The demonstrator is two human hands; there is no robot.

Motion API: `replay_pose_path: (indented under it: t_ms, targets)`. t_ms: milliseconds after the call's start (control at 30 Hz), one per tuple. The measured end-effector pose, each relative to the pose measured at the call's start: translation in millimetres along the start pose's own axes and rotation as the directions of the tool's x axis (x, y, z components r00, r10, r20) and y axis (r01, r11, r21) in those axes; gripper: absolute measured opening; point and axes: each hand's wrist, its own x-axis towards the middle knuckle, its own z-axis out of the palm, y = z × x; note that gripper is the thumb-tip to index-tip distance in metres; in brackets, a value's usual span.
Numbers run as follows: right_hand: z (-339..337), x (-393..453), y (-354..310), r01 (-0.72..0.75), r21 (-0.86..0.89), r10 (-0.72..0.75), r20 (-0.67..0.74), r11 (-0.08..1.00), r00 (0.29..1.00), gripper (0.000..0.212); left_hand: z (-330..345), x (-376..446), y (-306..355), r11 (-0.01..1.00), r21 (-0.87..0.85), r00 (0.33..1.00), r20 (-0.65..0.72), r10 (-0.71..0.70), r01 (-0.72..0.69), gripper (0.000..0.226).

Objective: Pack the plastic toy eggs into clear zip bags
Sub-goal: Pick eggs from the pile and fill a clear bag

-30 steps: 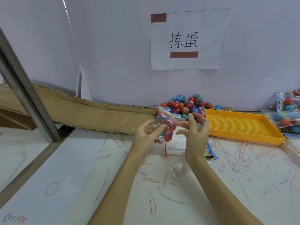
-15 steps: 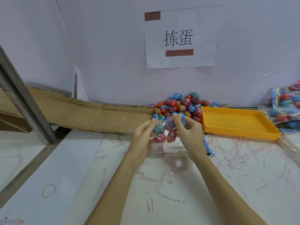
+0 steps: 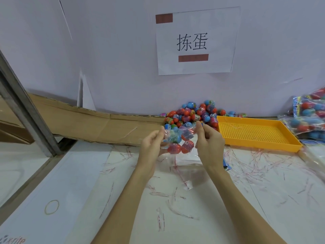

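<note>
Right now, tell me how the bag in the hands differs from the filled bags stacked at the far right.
The held bag hangs above the table, pinched at its top corners by the left hand and right hand; the stacked bags lie untouched beside the yellow tray. The held bag sits directly before the loose egg pile; the stacked bags lie apart from it. Both are clear plastic holding red and blue toy eggs.

My white table (image 3: 228, 199) carries thin strips (image 3: 255, 166), a rubber band (image 3: 51, 206) near left, cardboard (image 3: 98, 125) far left, loose eggs (image 3: 191, 115), a yellow tray (image 3: 255, 132), filled bags (image 3: 309, 118) far right.
</note>
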Motion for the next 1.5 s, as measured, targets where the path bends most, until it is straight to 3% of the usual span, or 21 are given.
replay_pose_path:
  t_ms: [67, 100, 167, 200, 233, 333, 433, 500, 600, 700, 833, 1000, 1100, 1200, 1433, 1500]
  targets:
    - [-3, 2, -2, -0.127, 0.059, 0.122, 0.082, 0.99, 0.989, 0.05, -6, 1, -1, 0.999, -0.016, 0.999, 0.016, 0.029, -0.028, 0.018]
    - [-4, 4, -4, -0.287, 0.177, 0.268, 0.124, 0.941, 0.955, 0.055, -8, 2, -1, 0.998, -0.048, 1.0, 0.009, 0.027, -0.027, 0.015]
    - [-6, 7, -10, -0.58, 0.466, 0.485, 0.318, 0.668, 0.815, 0.061, -10, 2, 0, 0.987, -0.158, 0.999, -0.044, -0.015, 0.008, 0.013]
    - [-7, 9, -11, -0.638, 0.537, 0.495, 0.405, 0.552, 0.769, 0.061, -10, 3, 1, 0.974, -0.225, 0.996, -0.076, -0.045, 0.026, 0.012]
    - [-8, 11, -12, -0.662, 0.547, 0.48, 0.457, 0.512, 0.749, 0.06, -10, 4, 3, 0.956, -0.292, 0.993, -0.094, -0.072, 0.042, 0.012]
    - [-3, 5, -14, -0.668, 0.412, 0.405, 0.561, 0.62, 0.722, 0.055, -8, 7, 4, 0.898, -0.435, 0.989, -0.094, -0.117, 0.065, 0.005]
    - [5, -8, -12, -0.549, 0.249, 0.292, 0.637, 0.798, 0.714, 0.042, -6, 7, 2, 0.905, -0.423, 0.989, -0.111, -0.102, 0.046, 0.004]
    - [8, -11, -12, -0.511, 0.266, 0.256, 0.627, 0.818, 0.736, 0.029, -6, 6, 1, 0.936, -0.352, 0.987, -0.143, -0.074, 0.019, 0.007]
    - [7, -9, -15, -0.518, 0.28, 0.233, 0.655, 0.808, 0.719, 0.026, -8, 5, 1, 0.935, -0.354, 0.989, -0.143, -0.046, -0.007, 0.013]
    - [5, -8, -12, -0.441, 0.229, 0.21, 0.635, 0.868, 0.743, 0.021, -8, 5, 2, 0.947, -0.321, 0.991, -0.129, -0.02, -0.023, 0.018]
    - [1, -5, -10, -0.387, 0.148, 0.22, 0.618, 0.91, 0.754, 0.016, -7, 6, -2, 0.972, -0.232, 0.985, -0.175, 0.005, -0.046, 0.01]
    - [0, -3, -5, -0.408, 0.132, 0.215, 0.683, 0.903, 0.698, 0.016, -9, 10, -1, 0.933, -0.359, 0.993, -0.1, -0.068, 0.028, 0.013]
    - [-2, -1, -1, -0.464, 0.147, 0.225, 0.723, 0.873, 0.653, 0.012, -13, 9, -4, 0.982, -0.188, 0.998, -0.051, -0.034, 0.024, 0.024]
    - [-5, 3, 3, -0.51, 0.17, 0.233, 0.739, 0.843, 0.632, 0.009, -18, 13, -7, 0.981, -0.192, 0.986, -0.161, -0.033, 0.001, 0.016]
    - [-12, 10, 7, -0.571, 0.159, 0.288, 0.736, 0.806, 0.612, 0.012, -19, 16, -8, 0.994, 0.021, 0.986, -0.125, 0.106, -0.104, 0.014]
    - [-18, 11, 5, -0.551, 0.168, 0.288, 0.709, 0.817, 0.644, 0.013, -18, 15, -9, 0.993, 0.024, 0.987, -0.106, 0.12, -0.118, 0.006]
